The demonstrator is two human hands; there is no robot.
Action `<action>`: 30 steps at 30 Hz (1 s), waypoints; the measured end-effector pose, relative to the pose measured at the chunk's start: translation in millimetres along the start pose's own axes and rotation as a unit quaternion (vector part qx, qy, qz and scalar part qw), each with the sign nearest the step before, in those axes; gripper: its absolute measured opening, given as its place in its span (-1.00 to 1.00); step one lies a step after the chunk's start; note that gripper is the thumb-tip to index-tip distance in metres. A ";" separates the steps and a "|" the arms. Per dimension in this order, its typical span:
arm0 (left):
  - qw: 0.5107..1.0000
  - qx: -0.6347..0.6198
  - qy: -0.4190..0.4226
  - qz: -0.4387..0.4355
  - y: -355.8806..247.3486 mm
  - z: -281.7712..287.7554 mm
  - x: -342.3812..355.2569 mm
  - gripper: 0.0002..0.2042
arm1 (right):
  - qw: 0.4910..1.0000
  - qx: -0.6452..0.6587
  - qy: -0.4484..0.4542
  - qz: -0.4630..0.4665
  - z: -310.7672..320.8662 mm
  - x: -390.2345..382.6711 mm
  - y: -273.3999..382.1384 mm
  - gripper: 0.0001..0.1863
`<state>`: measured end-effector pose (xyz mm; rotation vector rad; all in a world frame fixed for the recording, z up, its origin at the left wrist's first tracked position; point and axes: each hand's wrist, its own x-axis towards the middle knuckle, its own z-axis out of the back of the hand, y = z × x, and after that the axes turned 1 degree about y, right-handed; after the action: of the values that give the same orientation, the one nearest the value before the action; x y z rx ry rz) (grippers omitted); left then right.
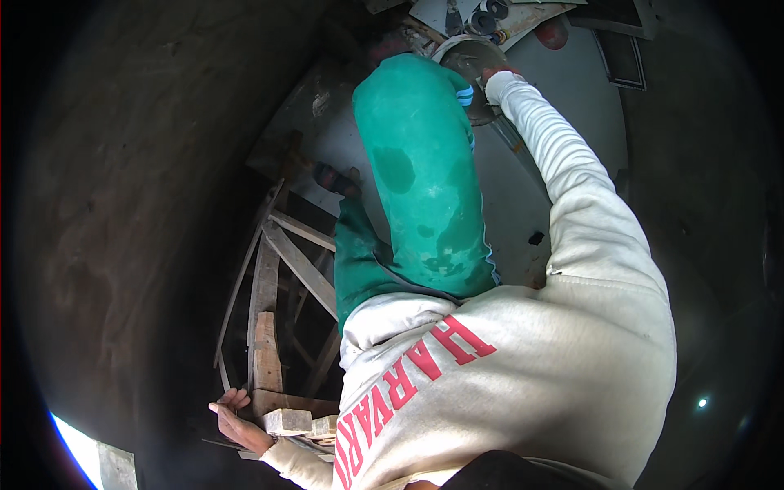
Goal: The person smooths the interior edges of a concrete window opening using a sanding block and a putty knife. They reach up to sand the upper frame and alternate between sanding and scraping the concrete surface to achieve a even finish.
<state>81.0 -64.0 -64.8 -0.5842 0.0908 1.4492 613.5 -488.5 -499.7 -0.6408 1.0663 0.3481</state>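
My left hand point(237, 420) is at the lower left, beside the end of a wooden frame point(265, 286). Its fingers are partly curled, the thumb stands apart from them, and nothing shows between them. A short wood block point(287, 421) lies close to its wrist. My right arm stretches far forward in a light sleeve, with my right hand point(496, 73) at the rim of a round bucket point(469, 53). Most of the right hand's fingers are hidden, so their grip cannot be made out. My green-trousered leg covers part of the bucket.
A dark red power tool point(333, 180) lies left of my leg, by the frame. Rolls of tape point(482, 18) and boards are beyond the bucket, with a reddish round object point(552, 33) to their right. A dark rectangular frame point(621, 61) stands at the far right. A rough wall point(122, 188) rises on the left.
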 end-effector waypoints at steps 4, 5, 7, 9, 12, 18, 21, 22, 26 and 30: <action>1.000 -0.013 -0.005 0.007 6.5 -2.1 4.8 -0.29 | 0.997 0.012 0.079 0.013 -21.8 43.5 8.6 -0.46; 1.000 -0.020 -0.010 0.008 10.2 -2.1 5.7 -0.30 | 0.997 0.035 0.071 0.007 -21.5 50.7 13.4 -0.47; 1.000 -0.021 -0.014 0.018 15.7 -1.3 6.5 -0.30 | 0.998 0.049 0.035 -0.002 -19.3 54.2 25.0 -0.49; 0.999 -0.019 -0.018 0.025 18.5 -0.9 6.3 -0.30 | 0.998 0.041 0.039 0.014 -20.2 64.4 34.5 -0.48; 0.999 -0.013 -0.021 0.031 16.5 -2.3 6.3 -0.30 | 0.999 0.036 0.017 0.028 -19.0 65.6 42.1 -0.50; 0.999 -0.031 -0.003 0.025 22.4 -1.0 4.8 -0.33 | 0.998 0.031 -0.016 0.044 -23.4 68.9 36.6 -0.55; 0.998 -0.057 -0.007 0.026 26.9 -3.6 6.6 -0.35 | 0.999 0.022 0.005 0.046 -19.8 69.1 18.9 -0.56; 0.998 -0.056 -0.009 0.027 24.4 -5.1 7.4 -0.36 | 0.999 0.018 0.015 0.048 -15.1 68.5 7.0 -0.56; 0.998 -0.058 -0.033 0.016 7.6 -8.2 3.5 -0.37 | 0.972 0.138 0.081 0.172 24.0 50.1 -89.4 -0.58; 0.997 -0.061 -0.053 -0.021 -14.9 -9.1 -4.7 -0.36 | 0.763 0.526 0.008 0.375 76.0 -78.7 -136.9 -0.50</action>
<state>97.1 -72.2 -65.9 -0.6047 -0.0933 1.4494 706.9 -542.3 -361.5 0.8400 1.2976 0.3551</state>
